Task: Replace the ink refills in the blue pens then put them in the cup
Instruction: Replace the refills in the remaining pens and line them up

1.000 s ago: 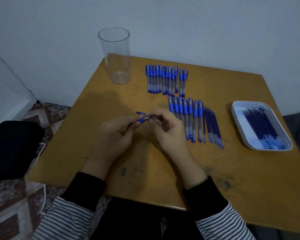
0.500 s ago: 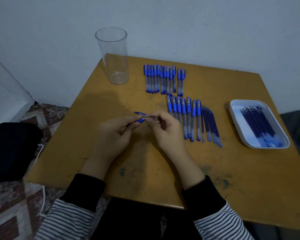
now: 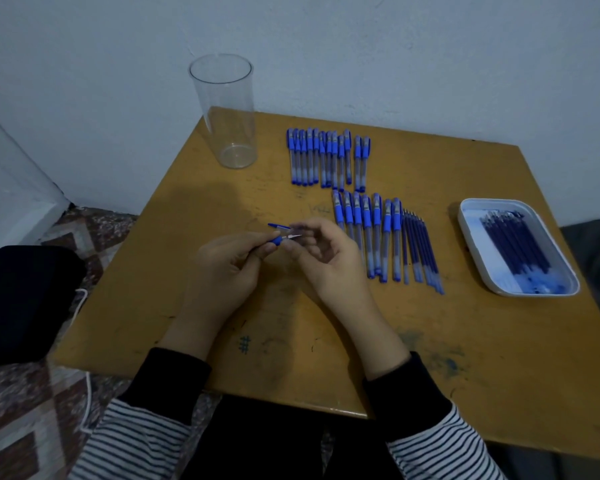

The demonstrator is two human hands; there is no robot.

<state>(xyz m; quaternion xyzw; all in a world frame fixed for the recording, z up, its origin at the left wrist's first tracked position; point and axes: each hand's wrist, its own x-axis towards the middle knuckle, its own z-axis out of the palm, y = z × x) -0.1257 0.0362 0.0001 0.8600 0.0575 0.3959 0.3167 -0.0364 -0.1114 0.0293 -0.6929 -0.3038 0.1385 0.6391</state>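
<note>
The left hand point(image 3: 222, 268) has its fingers clamped on one pen point(image 3: 277, 240) above the surface point(image 3: 187, 323). The right hand point(image 3: 329, 261) pinches its tip end, though blurred. The cup point(image 3: 222, 109) holds nothing, and the rows of pens point(image 3: 328, 157) lie untouched, so nearly everything seems left to do.

a black bag point(image 3: 25, 299) sits left of the table point(image 3: 499, 375).

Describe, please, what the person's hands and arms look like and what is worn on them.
The left hand and right hand are bare, with no gloves, rings or watch visible. A long black cuff covers each forearm to the wrist, and above it the sleeves are striped black and white.
</note>
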